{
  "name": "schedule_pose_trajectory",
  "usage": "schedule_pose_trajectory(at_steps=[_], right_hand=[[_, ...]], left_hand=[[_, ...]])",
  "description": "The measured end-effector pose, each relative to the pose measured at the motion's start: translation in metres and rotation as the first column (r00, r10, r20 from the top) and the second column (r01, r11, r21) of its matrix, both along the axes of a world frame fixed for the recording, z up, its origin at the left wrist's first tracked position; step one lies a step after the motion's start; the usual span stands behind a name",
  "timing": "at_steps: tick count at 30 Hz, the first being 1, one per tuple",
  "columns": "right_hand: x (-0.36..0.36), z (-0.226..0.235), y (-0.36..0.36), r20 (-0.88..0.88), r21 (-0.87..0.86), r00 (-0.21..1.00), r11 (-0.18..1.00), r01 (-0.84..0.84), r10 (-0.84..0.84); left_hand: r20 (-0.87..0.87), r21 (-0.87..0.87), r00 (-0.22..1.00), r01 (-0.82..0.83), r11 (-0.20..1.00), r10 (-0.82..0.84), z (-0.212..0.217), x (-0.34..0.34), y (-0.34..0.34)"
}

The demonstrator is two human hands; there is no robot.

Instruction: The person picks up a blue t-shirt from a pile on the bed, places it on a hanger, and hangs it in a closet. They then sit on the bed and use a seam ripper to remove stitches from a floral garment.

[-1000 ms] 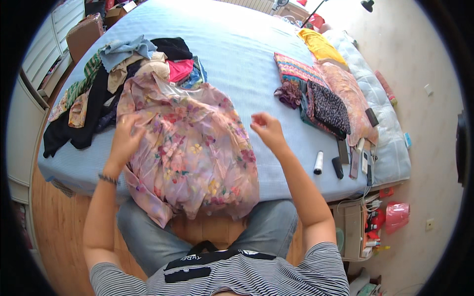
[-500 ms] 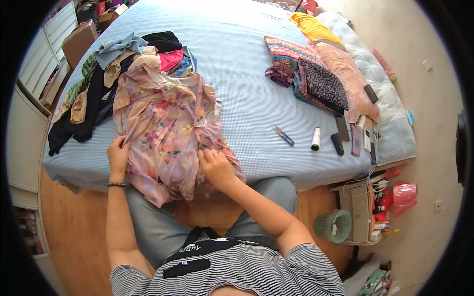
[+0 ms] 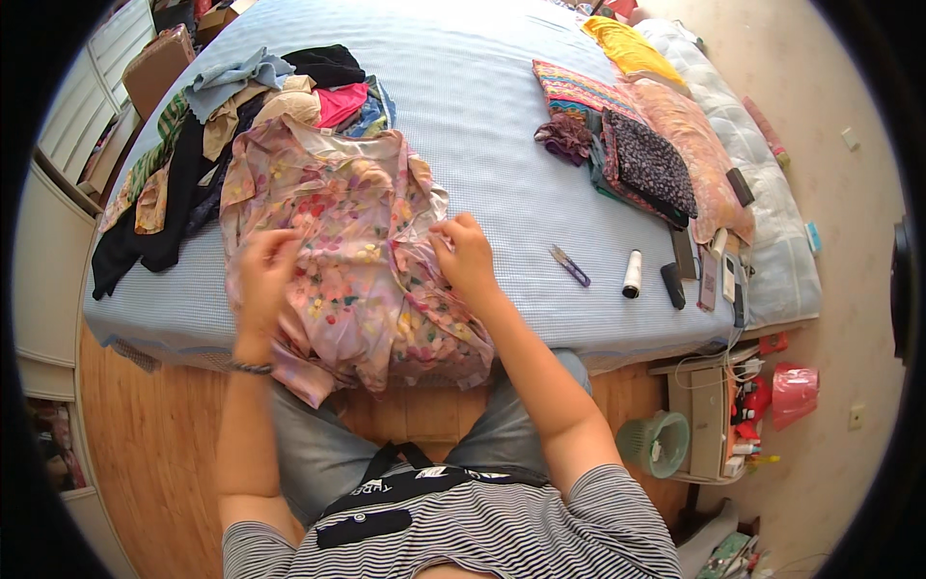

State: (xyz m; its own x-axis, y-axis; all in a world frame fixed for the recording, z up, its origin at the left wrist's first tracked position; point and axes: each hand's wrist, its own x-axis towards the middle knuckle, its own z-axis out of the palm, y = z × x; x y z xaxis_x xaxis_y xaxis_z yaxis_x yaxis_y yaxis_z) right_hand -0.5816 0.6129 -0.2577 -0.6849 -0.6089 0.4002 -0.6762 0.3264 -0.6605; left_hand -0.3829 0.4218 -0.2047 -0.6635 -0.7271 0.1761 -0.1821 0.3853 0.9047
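Observation:
A pinkish-mauve floral top (image 3: 338,280) lies spread on the near edge of the bed, its neckline pointing away from me and its lower edge hanging over the bedside. My left hand (image 3: 265,280) is above its left part, smeared by motion, so its grip cannot be made out. At the top's right edge, my right hand (image 3: 466,256) has its fingers curled in, pinching the fabric beside a pale inner side of the cloth.
A heap of mixed clothes (image 3: 241,106) lies beyond the top on the left. Folded patterned clothes (image 3: 641,164) are stacked at the right. Small thread snippers (image 3: 570,266), a white-and-black tube (image 3: 632,274) and phones line the bed's right side. A green bin (image 3: 654,444) stands below.
My left hand has left the top's left edge and moved up and inward. My right hand has shifted up and right to the garment's side. The top lies flatter and wider at the right.

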Motion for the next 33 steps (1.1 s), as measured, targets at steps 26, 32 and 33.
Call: schedule_pose_trajectory(at_steps=[26, 32, 33], right_hand=[[-0.008, -0.001, 0.003, 0.192, -0.327, 0.767, 0.777, -0.538, 0.612], [0.000, 0.012, -0.003, 0.177, -0.315, 0.793, 0.797, -0.516, 0.583], [0.000, 0.013, -0.002, 0.156, -0.302, 0.796, 0.796, -0.525, 0.584]], left_hand=[[-0.744, 0.619, 0.646, 0.763, 0.187, -0.172, -0.065, -0.078, 0.051], [-0.704, 0.655, 0.688, 0.725, 0.211, -0.177, -0.061, -0.075, 0.054], [-0.695, 0.658, 0.693, 0.720, 0.220, -0.192, -0.062, -0.074, 0.054]])
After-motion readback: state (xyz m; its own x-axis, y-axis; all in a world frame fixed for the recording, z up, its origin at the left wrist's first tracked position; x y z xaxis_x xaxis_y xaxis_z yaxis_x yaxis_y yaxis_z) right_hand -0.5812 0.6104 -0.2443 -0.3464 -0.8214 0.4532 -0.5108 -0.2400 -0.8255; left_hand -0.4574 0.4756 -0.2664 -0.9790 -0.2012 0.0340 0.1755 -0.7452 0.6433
